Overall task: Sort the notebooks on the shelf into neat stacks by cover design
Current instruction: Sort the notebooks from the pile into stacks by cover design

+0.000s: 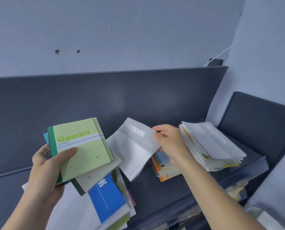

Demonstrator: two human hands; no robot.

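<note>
My left hand (47, 165) grips a small bundle of notebooks, topped by a light green "Gambit" notebook (82, 146) with a dark green spine; a grey one (97, 175) sticks out beneath it. My right hand (170, 141) pinches the edge of a grey-and-white notebook (135, 146), held tilted above the dark shelf (163, 193). Under my right wrist lies a short stack with orange and blue covers (163, 170). A tall, loose stack of pale notebooks (211, 146) stands at the right. A blue notebook (107, 196) tops a pile at the lower left.
The shelf has a dark back panel (105, 97) against a pale wall (121, 30). A second dark shelf section (257, 123) adjoins at the right. More notebooks (236, 190) show on a lower level at the right.
</note>
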